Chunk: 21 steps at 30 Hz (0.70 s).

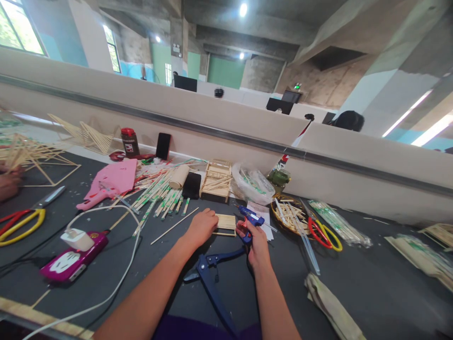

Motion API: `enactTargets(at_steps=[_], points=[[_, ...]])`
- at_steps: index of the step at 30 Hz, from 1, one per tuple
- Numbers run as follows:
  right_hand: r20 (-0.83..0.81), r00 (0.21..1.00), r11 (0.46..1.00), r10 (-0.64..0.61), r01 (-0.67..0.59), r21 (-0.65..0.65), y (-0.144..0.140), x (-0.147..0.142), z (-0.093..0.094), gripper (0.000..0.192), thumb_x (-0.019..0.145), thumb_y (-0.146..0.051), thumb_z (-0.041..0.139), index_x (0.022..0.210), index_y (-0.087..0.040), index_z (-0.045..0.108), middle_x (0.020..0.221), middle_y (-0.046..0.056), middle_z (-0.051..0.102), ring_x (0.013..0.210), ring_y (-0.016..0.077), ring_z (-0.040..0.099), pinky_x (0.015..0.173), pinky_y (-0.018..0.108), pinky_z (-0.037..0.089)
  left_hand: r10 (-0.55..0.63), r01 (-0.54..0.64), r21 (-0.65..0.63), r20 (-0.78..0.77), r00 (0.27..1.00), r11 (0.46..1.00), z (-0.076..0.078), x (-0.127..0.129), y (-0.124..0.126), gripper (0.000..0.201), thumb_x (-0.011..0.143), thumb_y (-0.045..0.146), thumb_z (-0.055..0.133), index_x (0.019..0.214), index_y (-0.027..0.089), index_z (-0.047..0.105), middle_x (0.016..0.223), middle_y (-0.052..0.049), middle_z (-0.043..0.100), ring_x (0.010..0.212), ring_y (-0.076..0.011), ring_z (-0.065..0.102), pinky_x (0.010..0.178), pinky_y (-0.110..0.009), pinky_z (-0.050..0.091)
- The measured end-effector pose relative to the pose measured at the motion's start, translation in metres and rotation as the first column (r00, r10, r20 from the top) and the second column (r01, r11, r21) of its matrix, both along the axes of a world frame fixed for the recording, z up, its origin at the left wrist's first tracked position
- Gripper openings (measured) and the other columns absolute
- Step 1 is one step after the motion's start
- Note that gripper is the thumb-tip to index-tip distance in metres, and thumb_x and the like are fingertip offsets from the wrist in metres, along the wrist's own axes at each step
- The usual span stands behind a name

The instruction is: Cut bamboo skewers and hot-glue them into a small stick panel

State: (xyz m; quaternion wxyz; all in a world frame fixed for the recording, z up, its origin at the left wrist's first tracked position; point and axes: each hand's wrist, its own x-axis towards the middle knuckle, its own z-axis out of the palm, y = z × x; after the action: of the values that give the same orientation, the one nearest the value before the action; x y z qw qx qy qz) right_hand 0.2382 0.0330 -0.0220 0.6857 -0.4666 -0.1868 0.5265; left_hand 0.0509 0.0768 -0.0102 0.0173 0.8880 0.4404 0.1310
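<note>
My right hand (257,241) is wrapped round a blue hot glue gun (252,216), its nozzle pointing up and to the left. Just left of it lies a small panel of wooden sticks (226,222) set side by side. The fingers of my left hand (203,224) are closed at the panel's left end, seemingly gripping it; their tips are partly hidden. Below both hands rests a blue-handled cutter (208,274). A single thin stick (173,225) lies left of my left hand.
Wrapped chopsticks (155,189) are heaped at the left, near a pink glue gun (102,192) and a purple power strip (76,257). A basket of cut sticks (292,215) and red-yellow scissors (323,233) lie right. Behind stands a stick-built model (216,182). Another person's hand (9,182) shows far left.
</note>
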Motion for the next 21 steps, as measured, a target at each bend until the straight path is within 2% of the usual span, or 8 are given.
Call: enactTargets(at_steps=[9,21], points=[[-0.003,1.0,1.0,-0.018,0.018,-0.002,0.0,0.0002,0.001,0.034,0.055,-0.03,0.082,0.079,-0.013,0.065,0.071,0.006,0.073,0.067,0.0184,0.069,0.065,0.029,0.059,-0.042,0.043,0.021,-0.052,0.998,0.999,0.0061,-0.001,-0.0003,0.017,0.088,0.018,0.049,0.078,0.018,0.063,0.083,-0.008,0.06,0.087,-0.0204,0.05,0.069,-0.031,0.037],[-0.001,1.0,1.0,-0.003,0.003,-0.01,0.001,0.0011,-0.0019,0.037,0.055,-0.031,0.082,0.081,-0.012,0.064,0.072,0.006,0.073,0.068,0.0177,0.069,0.065,0.027,0.058,-0.043,0.043,0.025,-0.008,0.999,0.999,-0.0017,-0.0026,0.0019,0.016,0.086,0.019,0.052,0.075,0.018,0.064,0.082,-0.006,0.062,0.085,-0.0192,0.052,0.068,-0.029,0.037]])
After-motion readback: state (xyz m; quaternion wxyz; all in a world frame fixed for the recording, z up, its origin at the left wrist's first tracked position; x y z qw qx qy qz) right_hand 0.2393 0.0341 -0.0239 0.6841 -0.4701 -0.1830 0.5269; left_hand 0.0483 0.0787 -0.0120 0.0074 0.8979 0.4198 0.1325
